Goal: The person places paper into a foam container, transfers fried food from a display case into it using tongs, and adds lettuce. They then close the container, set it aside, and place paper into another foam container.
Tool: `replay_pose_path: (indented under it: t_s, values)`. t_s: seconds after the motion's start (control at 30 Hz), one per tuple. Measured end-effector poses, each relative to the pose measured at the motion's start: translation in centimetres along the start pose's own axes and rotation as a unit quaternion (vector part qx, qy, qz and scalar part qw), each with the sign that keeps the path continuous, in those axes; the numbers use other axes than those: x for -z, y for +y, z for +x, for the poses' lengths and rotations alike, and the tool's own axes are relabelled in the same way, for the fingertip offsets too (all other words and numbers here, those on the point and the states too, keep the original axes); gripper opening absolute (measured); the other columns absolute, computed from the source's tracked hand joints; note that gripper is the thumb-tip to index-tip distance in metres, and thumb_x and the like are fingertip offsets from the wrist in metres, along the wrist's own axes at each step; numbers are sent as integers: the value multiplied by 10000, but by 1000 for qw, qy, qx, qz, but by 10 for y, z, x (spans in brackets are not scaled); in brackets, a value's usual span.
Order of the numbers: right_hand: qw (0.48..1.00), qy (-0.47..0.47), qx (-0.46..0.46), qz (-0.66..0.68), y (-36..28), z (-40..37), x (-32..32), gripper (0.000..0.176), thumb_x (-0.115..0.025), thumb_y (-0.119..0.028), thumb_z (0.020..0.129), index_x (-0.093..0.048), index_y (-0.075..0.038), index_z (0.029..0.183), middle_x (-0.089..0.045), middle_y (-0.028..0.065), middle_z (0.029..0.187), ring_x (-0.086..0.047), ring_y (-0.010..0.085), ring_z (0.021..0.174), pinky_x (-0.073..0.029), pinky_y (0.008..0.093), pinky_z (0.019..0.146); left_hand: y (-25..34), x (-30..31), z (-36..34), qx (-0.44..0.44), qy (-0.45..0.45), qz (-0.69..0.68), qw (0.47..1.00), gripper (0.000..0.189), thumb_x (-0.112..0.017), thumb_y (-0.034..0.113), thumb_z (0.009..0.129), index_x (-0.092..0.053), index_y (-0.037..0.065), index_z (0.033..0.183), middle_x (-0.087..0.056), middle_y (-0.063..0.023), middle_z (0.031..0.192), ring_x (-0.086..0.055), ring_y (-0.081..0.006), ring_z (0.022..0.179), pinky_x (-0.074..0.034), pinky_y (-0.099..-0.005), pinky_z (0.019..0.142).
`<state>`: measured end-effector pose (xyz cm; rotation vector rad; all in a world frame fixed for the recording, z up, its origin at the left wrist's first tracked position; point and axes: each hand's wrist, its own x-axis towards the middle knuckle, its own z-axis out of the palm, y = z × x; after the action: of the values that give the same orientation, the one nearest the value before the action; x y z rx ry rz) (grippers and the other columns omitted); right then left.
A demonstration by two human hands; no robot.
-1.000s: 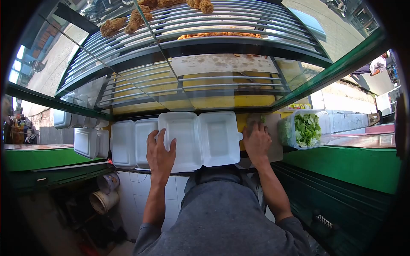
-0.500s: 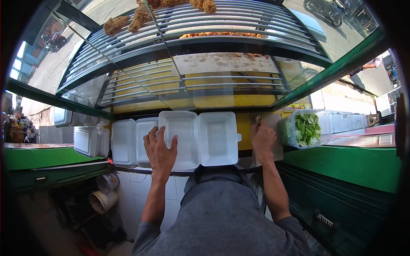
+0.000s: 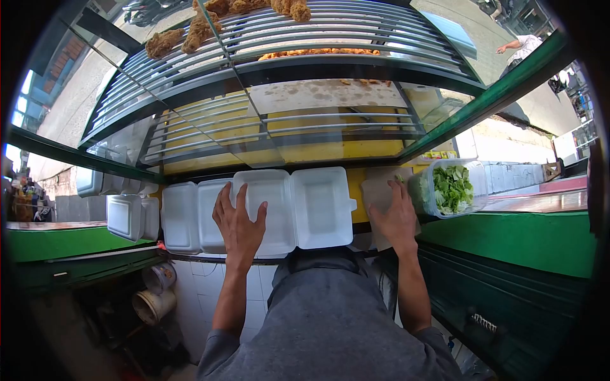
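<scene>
My left hand [image 3: 237, 222] rests spread over the seam between two white foam takeaway boxes, its fingers stretched out and nothing in them. The box on the right [image 3: 322, 206] lies unfolded, both shallow halves facing up. Part of the other foam box [image 3: 180, 216] is hidden behind that hand. On a stack of brownish paper sheets [image 3: 375, 190], my right hand [image 3: 396, 222] lies with thumb and fingers apart. Just right of it stands a clear plastic tub [image 3: 481, 184] of chopped green lettuce [image 3: 454, 189].
Beyond the boxes, a glass display case holds fried chicken pieces [image 3: 201, 32] on a metal rack [image 3: 305, 70]. More white foam boxes [image 3: 124, 217] stand at the left end. Green ledges [image 3: 502, 244] flank the counter. Buckets [image 3: 154, 306] sit low at the left.
My right hand has opened from bunched fingers to a flatter spread over the paper. My left hand stays at the foam boxes. The view has shifted slightly.
</scene>
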<state>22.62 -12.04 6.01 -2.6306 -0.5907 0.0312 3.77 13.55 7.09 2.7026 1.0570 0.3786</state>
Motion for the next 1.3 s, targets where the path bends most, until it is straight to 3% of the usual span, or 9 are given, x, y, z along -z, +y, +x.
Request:
replay_pose_path:
  t_s: [0.17,0.47,0.67,0.83,0.97,1.07,1.1,1.2,1.3]
  values:
    - [995,65,40,-65,1,-14,-53,513,-728,-242,772,-530,-36,1198,-557,164,1257,-509,421,1164,-418,510,957,-2,1,0,2,-10,-9,1000,542,-737,258,828,-551,75,1303,-375,-207,1427,-309,-365,1364,-257,-488,1104]
    - [993,76,61,-73,4,-5,-72,164,-638,-115,811,-572,-10,919,-597,157,1209,-531,439,1118,-418,532,910,-6,1,-3,7,-15,-20,1000,536,-732,272,835,-551,86,1305,-367,-208,1435,-301,-364,1371,-259,-491,1112]
    - [990,117,37,62,-3,5,-45,116,-635,-23,795,-562,-13,885,-679,134,1017,-639,416,931,-508,465,784,-7,6,-4,14,-25,-37,999,561,-740,277,829,-538,93,1320,-357,-204,1449,-293,-366,1375,-260,-495,1116]
    - [919,-31,91,383,-44,-7,36,83,-639,-25,863,-589,0,923,-693,89,924,-667,199,765,-509,307,663,0,17,-3,-30,-14,-78,996,705,-758,331,803,-454,72,1384,-351,-211,1443,-301,-384,1370,-271,-503,1114]
    - [846,-83,44,526,-58,-14,67,92,-635,-56,909,-600,-2,974,-639,-7,808,-543,16,690,-422,192,590,11,17,-2,-92,-153,-432,884,993,-787,421,725,-261,84,1497,-436,-221,1424,-437,-359,1314,-326,-488,1104]
    - [829,-76,10,554,-64,-11,56,126,-649,-80,917,-596,12,986,-608,-25,778,-509,9,677,-393,166,593,36,13,-10,-66,-246,-627,737,1059,-817,419,700,-230,64,1508,-536,-195,1330,-529,-317,1239,-356,-454,1080]
    - [828,-76,-1,556,-65,-10,52,142,-657,-85,915,-596,16,994,-614,-20,784,-514,14,674,-399,171,593,48,16,-8,-83,-219,-635,736,913,-815,303,755,-304,46,1466,-593,-185,1245,-602,-260,1134,-444,-399,997]
    - [791,-49,-66,606,-88,-10,45,212,-683,-101,905,-587,29,1043,-613,-20,780,-509,30,659,-390,180,582,59,20,-6,53,-248,-600,759,661,-769,172,826,-417,21,1365,-676,-155,1058,-667,-194,958,-523,-315,840]
    - [850,-73,-84,515,-82,-11,39,205,-677,-160,920,-618,28,974,-582,-35,733,-468,28,643,-359,193,557,60,22,-2,68,-238,-593,766,568,-747,152,850,-459,13,1319,-700,-140,972,-680,-173,896,-539,-289,772]
